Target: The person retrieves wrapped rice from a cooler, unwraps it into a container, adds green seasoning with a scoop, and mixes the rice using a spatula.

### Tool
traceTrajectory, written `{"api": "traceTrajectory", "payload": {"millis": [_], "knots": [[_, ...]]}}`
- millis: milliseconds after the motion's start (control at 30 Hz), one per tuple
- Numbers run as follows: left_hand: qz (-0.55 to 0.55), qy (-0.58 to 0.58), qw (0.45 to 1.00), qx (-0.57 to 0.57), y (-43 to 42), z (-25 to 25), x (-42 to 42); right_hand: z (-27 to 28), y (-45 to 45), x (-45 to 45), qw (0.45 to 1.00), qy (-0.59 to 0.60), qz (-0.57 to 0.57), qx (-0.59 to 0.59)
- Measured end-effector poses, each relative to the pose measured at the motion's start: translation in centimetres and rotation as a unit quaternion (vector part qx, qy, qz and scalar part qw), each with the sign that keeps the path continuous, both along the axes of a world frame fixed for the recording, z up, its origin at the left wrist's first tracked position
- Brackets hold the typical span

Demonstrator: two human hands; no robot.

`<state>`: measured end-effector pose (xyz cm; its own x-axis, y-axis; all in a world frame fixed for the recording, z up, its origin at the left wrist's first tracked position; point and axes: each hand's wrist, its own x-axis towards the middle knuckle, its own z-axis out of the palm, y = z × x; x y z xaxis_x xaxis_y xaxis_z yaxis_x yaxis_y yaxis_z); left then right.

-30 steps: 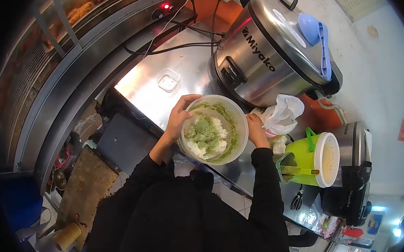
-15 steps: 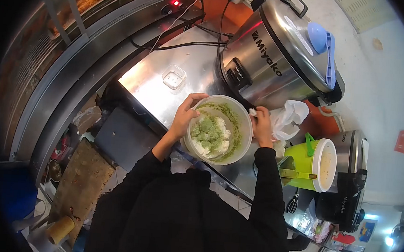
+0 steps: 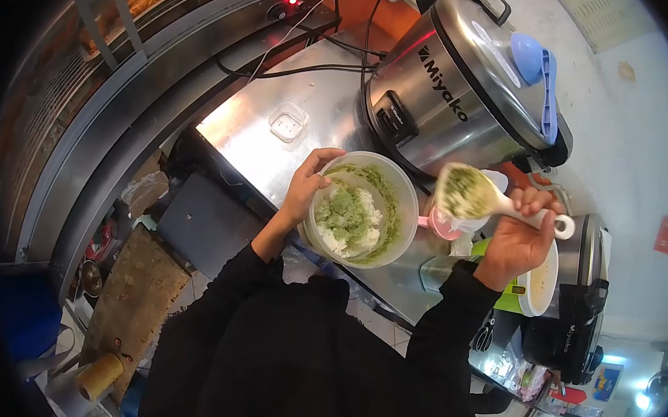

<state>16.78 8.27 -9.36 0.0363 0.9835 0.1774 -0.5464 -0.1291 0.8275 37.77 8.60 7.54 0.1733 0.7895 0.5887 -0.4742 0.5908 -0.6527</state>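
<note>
My left hand [image 3: 307, 189] grips the left rim of a round translucent plastic tub [image 3: 401, 205], fingers over the edge. Inside the tub lies a white crumbly heap that looks like rice, with green paste [image 3: 343, 209] on top and smears of green on the wall. To the right of the tub, my right hand [image 3: 522, 241] is closed around the handle of a white rice paddle [image 3: 499, 202]. Green paste coats the paddle's blade, which is in the air above a pink cup [image 3: 444, 225].
A large steel rice cooker [image 3: 443, 84] stands behind the tub, with a blue scoop [image 3: 527, 59] on its lid. A lime-green bucket [image 3: 534, 288] is beneath my right hand. A small clear dish [image 3: 288, 122] sits on the steel counter [image 3: 239, 124]; cables run behind it.
My right hand has left the tub's right side and moved right, and now holds the rice paddle. The white plastic bag no longer shows as before; a pink cup is visible. My left hand stays put.
</note>
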Motion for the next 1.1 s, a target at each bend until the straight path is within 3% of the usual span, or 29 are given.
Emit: {"api": "traceTrajectory", "payload": {"millis": [33, 100, 167, 333, 400, 500, 733, 833, 967, 1100], "knots": [[-0.001, 0.0, 1.0, 0.0, 0.0, -0.1, 0.1, -0.2, 0.0, -0.6, 1.0, 0.0, -0.001, 0.0], [0.002, -0.001, 1.0, 0.002, 0.2, -0.4, 0.0, -1.0, 0.3, -2.3, 0.975, -0.017, 0.221, 0.002], [0.004, 0.002, 1.0, 0.004, 0.2, -0.5, 0.0, -2.8, 0.6, -3.8, 0.956, -0.013, 0.287, -0.051], [-0.001, 0.005, 1.0, 0.007, 0.2, -0.4, 0.0, -6.8, 1.8, -7.3, 0.938, -0.095, 0.268, -0.197], [0.005, 0.002, 1.0, 0.014, 0.2, -0.4, 0.0, -7.7, 2.0, -8.1, 0.899, -0.235, 0.285, -0.237], [0.03, 0.06, 0.997, 0.04, 0.0, 0.3, -0.2, -9.2, 1.8, -9.3, 0.859, -0.303, 0.298, -0.284], [0.026, 0.017, 0.999, 0.034, 0.1, -0.1, 0.1, -10.2, 2.8, -9.0, 0.851, -0.252, 0.307, -0.345], [0.025, 0.002, 0.999, 0.042, 0.2, -0.5, 0.2, -8.1, 2.1, -8.6, 0.869, -0.258, 0.279, -0.317], [0.032, 0.011, 0.998, 0.044, 0.3, -0.7, 0.3, -5.1, 0.2, -7.9, 0.869, -0.183, 0.352, -0.298], [0.029, 0.007, 0.999, 0.036, 0.2, -0.6, 0.5, -7.8, -1.1, -8.2, 0.85, -0.307, 0.347, -0.249]]}}
